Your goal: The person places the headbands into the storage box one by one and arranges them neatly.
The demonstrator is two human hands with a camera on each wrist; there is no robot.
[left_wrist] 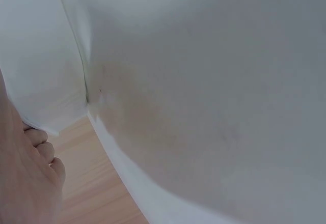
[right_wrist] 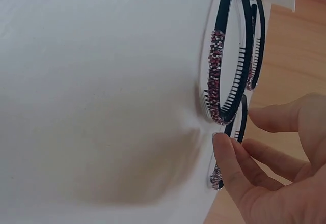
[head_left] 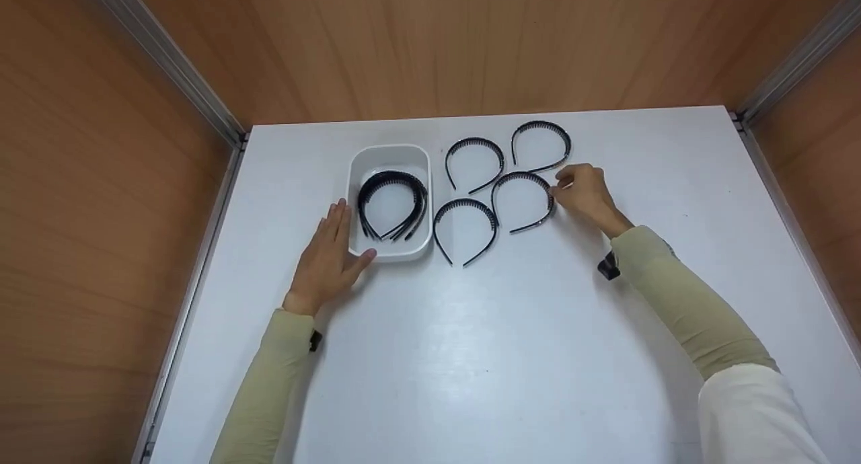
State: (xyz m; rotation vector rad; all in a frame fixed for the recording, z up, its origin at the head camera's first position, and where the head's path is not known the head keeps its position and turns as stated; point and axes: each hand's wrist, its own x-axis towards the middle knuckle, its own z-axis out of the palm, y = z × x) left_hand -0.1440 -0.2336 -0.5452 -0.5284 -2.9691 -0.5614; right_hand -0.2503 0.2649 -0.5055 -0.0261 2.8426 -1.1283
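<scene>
My left hand (head_left: 321, 270) lies with straight fingers along the left side of a white plastic box (head_left: 397, 256), its thumb at the near rim. Several black toothed headbands (head_left: 420, 198) are bunched together inside that box. At the right edge of a loose headband (head_left: 518, 175), my right hand (head_left: 586, 196) has its fingers loosely bent. The right wrist view shows this headband (right_wrist: 215, 71) with reddish sparkling beads along its outside. A gap shows there between thumb and forefinger, with no headband gripped. Only part of the left hand (left_wrist: 28, 178) appears in the left wrist view.
Other loose headbands lie right of the box: one nearer me (head_left: 465, 202), one behind (head_left: 474, 141) and one at the far right (head_left: 541, 124). They rest on a white table (head_left: 457, 370). Wood-grain panels (head_left: 430, 47) enclose the back and both sides.
</scene>
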